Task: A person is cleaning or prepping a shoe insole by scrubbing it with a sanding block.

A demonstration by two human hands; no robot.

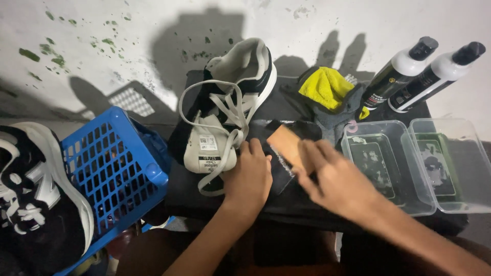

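Note:
My right hand (335, 179) grips a wooden-backed brush (286, 145) and holds it bristles-down on a dark insole (302, 129) that lies flat on the black low table (215, 199). My left hand (249, 176) rests palm down on the near end of that insole, beside the brush. A black and white sneaker (232, 97) with loose white laces and its tongue pulled forward stands just left of my left hand.
A blue plastic basket (115, 168) stands at the left with another black and white shoe (36, 194) beside it. Two clear plastic tubs (414, 168) holding liquid sit at the right. Behind them lean two black and white bottles (414, 71). A yellow cloth (325, 87) lies at the back.

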